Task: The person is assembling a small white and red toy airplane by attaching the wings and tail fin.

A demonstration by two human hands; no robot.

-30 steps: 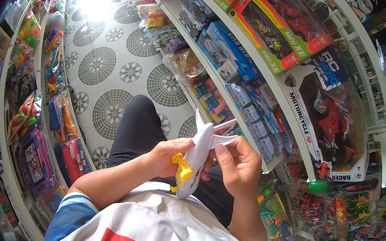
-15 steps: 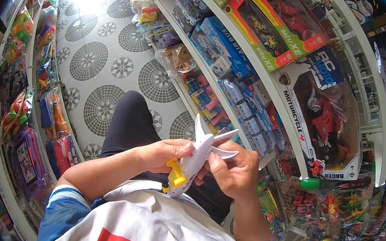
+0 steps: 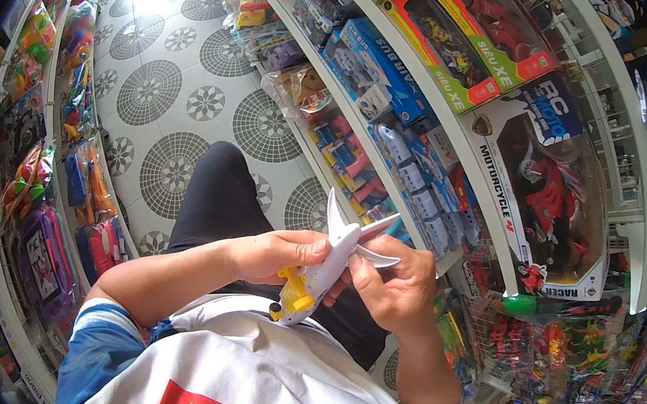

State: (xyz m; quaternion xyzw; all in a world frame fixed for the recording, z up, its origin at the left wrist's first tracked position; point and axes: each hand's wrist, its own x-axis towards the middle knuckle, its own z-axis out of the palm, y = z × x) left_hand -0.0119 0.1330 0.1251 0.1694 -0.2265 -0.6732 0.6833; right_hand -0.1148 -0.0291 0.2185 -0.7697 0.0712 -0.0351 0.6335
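A white toy airplane is held in front of my chest, its tail fins pointing away from me and its nose close to my shirt. Yellow parts and a small dark wheel show on the side facing up. My left hand is closed around the plane's left side, thumb lying along the body near the tail. My right hand pinches at the tail on the other side, thumb and fingers pressed together by a fin. The fingers beneath the plane are partly hidden.
Shelves of boxed toys rise on the right, among them a motorcycle box and a blue airplane box. Bagged toys line the left shelf. Patterned floor tiles run along the aisle between, beyond my bent knee.
Both hands keep their hold on the toy airplane, almost in the same place. The plane has rolled slightly, so the small dark wheel shows more clearly. The view has shifted a little.
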